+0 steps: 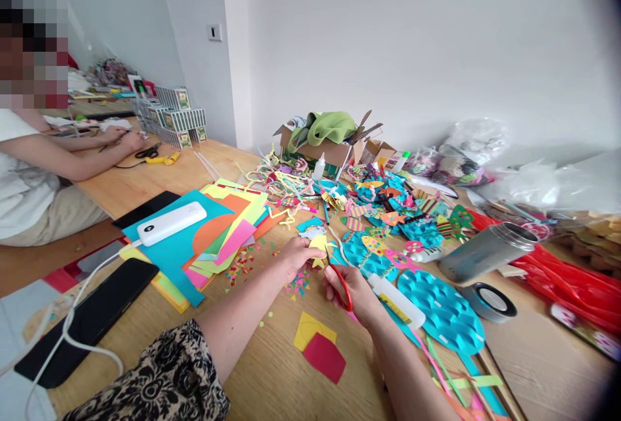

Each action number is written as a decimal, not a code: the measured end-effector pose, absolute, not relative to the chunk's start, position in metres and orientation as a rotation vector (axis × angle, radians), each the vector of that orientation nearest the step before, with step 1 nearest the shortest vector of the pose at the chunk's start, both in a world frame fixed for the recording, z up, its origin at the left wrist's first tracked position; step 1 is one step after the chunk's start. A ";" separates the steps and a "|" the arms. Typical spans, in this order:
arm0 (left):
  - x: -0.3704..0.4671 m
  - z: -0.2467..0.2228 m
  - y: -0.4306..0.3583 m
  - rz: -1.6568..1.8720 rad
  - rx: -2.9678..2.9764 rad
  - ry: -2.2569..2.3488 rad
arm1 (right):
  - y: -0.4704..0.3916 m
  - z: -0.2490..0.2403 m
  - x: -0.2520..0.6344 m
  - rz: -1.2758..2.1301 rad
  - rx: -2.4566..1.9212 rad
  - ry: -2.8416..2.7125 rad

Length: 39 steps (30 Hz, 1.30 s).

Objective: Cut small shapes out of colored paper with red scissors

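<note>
My left hand (297, 258) pinches a small yellow paper cutout (318, 249) above the middle of the wooden table. Red-handled scissors (343, 286) are gripped in my right hand (353, 291), their blades close to the cutout's right edge; I cannot tell whether they touch the paper. Small coloured paper scraps (297, 282) lie beneath and to the left of the hands. Nearer to me, a dark red paper piece (326, 356) overlaps a yellow sheet (310, 329) with a drawn curve. A white glue bottle (398, 301) lies to the right of my right hand.
Coloured paper sheets (228, 240), a white power bank (172, 222) and a black phone (92, 317) lie left. Paper fish (373, 246) and blue textured discs (444, 308) cover the right, near a metal flask (490, 253) and tape roll (490, 302). Another person's hands (126, 140) work far left.
</note>
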State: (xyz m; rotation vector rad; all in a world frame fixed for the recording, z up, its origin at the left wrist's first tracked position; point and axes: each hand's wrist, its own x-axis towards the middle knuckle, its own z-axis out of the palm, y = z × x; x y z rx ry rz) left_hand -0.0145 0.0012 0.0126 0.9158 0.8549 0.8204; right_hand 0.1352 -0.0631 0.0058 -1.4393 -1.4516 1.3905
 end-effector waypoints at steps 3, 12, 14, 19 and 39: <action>-0.015 0.012 0.001 0.822 0.919 0.855 | -0.063 0.006 0.135 1.395 -1.435 -1.454; -0.014 0.008 0.003 0.807 0.898 0.860 | -0.062 0.004 0.136 1.382 -1.449 -1.467; -0.014 0.009 0.003 0.801 0.905 0.857 | -0.062 0.004 0.136 1.380 -1.457 -1.464; -0.015 0.012 0.002 0.813 0.909 0.874 | -0.062 0.005 0.135 1.387 -1.453 -1.450; -0.015 0.020 -0.001 0.827 0.924 0.895 | -0.063 0.005 0.135 1.406 -1.445 -1.442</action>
